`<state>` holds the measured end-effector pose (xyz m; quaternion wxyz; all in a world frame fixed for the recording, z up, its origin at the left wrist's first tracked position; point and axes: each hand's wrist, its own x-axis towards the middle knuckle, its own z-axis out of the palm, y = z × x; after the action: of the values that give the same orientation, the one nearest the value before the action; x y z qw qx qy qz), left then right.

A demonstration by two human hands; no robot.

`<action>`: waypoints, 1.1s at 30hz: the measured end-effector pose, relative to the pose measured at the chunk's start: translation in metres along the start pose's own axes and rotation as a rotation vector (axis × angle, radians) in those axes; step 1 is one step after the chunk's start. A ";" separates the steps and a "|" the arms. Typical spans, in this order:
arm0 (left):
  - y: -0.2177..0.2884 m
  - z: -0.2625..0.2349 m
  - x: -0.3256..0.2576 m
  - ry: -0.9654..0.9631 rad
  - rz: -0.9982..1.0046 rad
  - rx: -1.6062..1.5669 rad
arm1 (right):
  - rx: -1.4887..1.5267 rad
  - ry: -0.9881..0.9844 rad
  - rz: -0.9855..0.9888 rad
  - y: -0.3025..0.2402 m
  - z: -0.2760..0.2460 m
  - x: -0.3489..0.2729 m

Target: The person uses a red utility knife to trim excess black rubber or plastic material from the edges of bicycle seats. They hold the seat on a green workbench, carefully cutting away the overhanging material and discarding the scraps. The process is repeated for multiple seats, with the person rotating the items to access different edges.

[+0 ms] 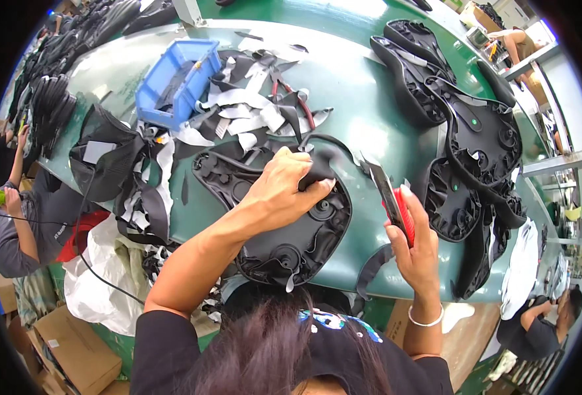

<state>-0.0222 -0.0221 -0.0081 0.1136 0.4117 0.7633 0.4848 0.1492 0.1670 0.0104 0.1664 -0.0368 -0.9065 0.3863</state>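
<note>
A black moulded shell [264, 240] covered in black fabric lies on the table in front of me, its hollow, ribbed side up. My left hand [274, 191] is closed over its far edge, pinching the black fabric [320, 170] there. From that hand a narrow dark strip [337, 141] curves away to the right. In my right hand [414, 253] is a utility knife [405, 216] with a red grip. Its blade points up and left, apart from the shell.
Several similar black shells [478, 131] are piled at the right. Behind my left hand lie black and white scraps [245, 108], red-handled pliers [307, 108] and a blue bin [149, 105]. Black fabric pieces [106, 151] lie at the left. Other people [21, 227] are at both sides.
</note>
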 end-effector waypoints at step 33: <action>-0.004 -0.002 -0.044 0.227 -0.431 0.573 | -0.397 -0.479 0.485 -0.078 0.011 -0.042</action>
<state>0.0026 -0.0567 -0.0206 0.0080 0.2004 0.9448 0.2590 0.1901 0.0970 0.0471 -0.1565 -0.1902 -0.9417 0.2291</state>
